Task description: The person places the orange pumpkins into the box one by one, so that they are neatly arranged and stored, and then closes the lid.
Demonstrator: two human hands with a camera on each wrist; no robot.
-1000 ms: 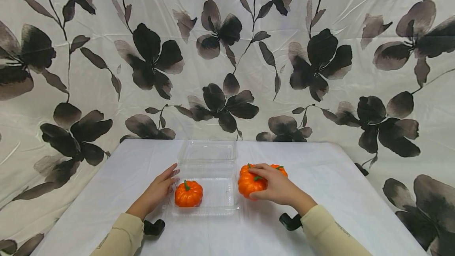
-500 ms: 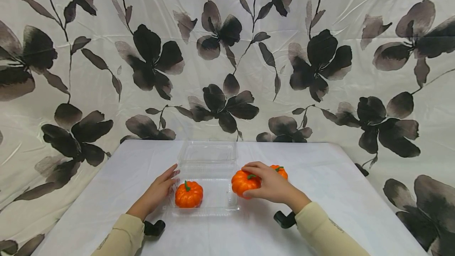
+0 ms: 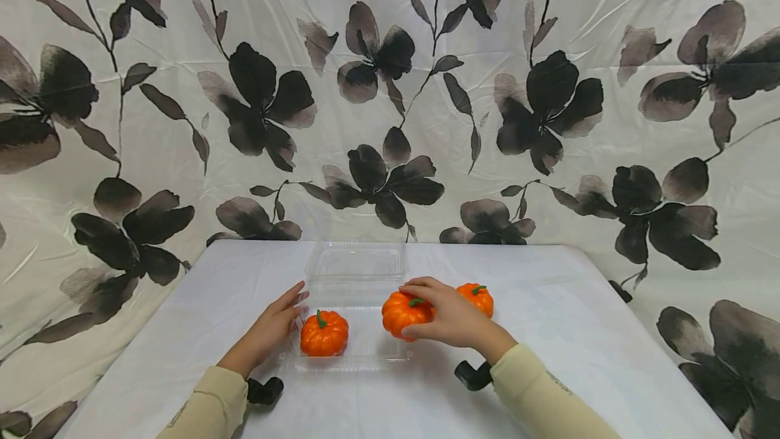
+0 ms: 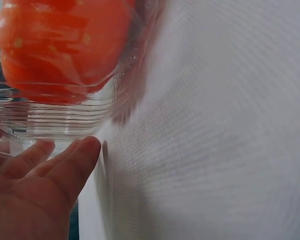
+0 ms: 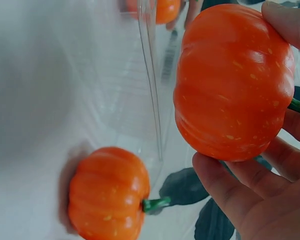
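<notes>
My right hand (image 3: 453,318) grips a small orange pumpkin (image 3: 401,316) with a green stem, thumb on one side and fingers on the other. It is held above the right side of a clear plastic clamshell container (image 3: 368,341), whose lid (image 3: 356,263) lies back, away from me. Another pumpkin (image 3: 323,335) sits in the container's left half. Beside the left wall rests my left hand (image 3: 273,326), its fingers extended; in the left wrist view the fingertips (image 4: 91,146) are at the ribbed plastic side. Whether they press it I cannot tell.
A third pumpkin (image 3: 477,299) stands on the white-covered table (image 3: 536,290), right of the container and behind my right hand. A floral curtain (image 3: 390,87) hangs behind the table. Black devices (image 3: 265,391) are at both wrists.
My right hand has carried its pumpkin left, from beside the container to above its right side. The third pumpkin now shows more fully. My left hand stays in place.
</notes>
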